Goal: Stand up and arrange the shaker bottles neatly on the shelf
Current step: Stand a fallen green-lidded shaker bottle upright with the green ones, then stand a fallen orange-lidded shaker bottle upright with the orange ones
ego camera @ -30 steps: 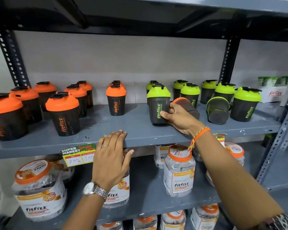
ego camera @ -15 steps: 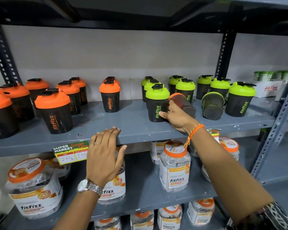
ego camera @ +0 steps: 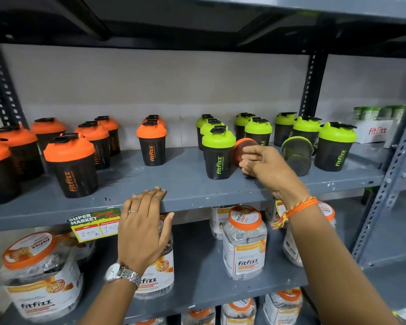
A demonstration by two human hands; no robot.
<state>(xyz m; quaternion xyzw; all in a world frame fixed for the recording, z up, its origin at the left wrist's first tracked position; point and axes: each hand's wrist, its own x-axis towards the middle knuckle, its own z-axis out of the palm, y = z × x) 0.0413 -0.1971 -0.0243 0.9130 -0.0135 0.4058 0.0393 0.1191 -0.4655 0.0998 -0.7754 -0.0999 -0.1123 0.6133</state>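
On the grey shelf (ego camera: 178,184), several orange-lidded black shaker bottles (ego camera: 72,164) stand at the left and several green-lidded ones (ego camera: 218,152) at the right. A toppled orange-lidded shaker (ego camera: 240,150) lies on its side among the green ones, its base facing me. My right hand (ego camera: 265,167) grips it. Another shaker with a green lid (ego camera: 297,154) lies on its side just right of my hand. My left hand (ego camera: 143,227) rests flat on the shelf's front edge, fingers apart, holding nothing.
A price tag (ego camera: 94,224) hangs on the shelf edge. Clear fitfizz jars (ego camera: 244,245) with orange lids fill the shelf below. A white fitfizz box (ego camera: 375,131) sits at the far right. Perforated metal uprights (ego camera: 312,83) frame the shelf.
My right hand has turned the lying orange-lidded shaker so its base faces me, and shifted its grip. The left hand stays on the shelf edge. The camera has moved slightly.
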